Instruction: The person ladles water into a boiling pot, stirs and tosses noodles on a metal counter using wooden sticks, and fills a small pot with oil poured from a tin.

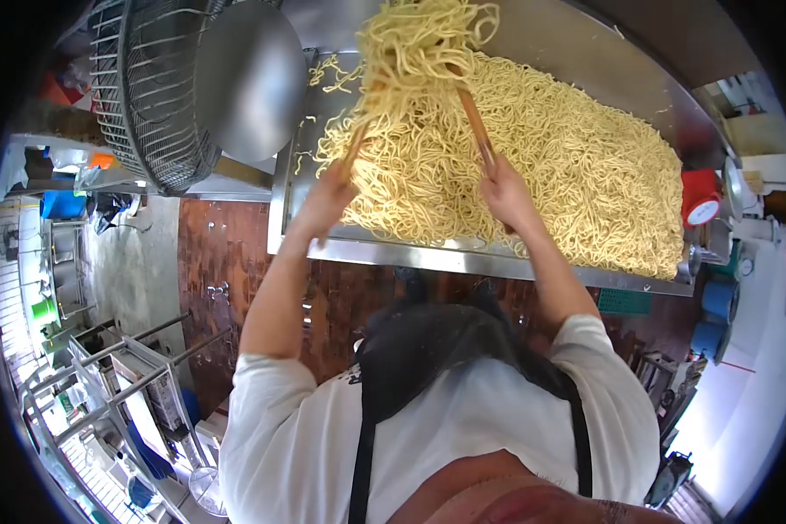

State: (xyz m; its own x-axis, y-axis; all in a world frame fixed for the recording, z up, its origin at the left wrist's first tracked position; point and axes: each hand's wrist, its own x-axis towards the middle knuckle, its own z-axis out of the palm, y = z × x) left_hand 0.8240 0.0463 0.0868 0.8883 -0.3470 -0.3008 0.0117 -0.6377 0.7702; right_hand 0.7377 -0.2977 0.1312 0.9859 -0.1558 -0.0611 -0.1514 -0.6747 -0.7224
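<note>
My left hand (325,201) is closed around a long wooden stick (356,148), whose lower end sticks out below the fist. A second wooden stick (475,122) is gripped in my right hand (505,194). Between the upper parts of the sticks, a tangled clump of yellow noodles (424,44) is raised, with strands hanging down. Beneath it, a thick bed of noodles (576,166) covers much of a wide metal tray (428,256). The stick tips are hidden in the lifted clump.
At the upper left stands a fan with a wire cage (153,96) and a blurred silvery centre, close to the tray's left end. A red object (700,196) is by the tray's right end. Metal racks (122,375) stand on the left, over a brown floor (218,262).
</note>
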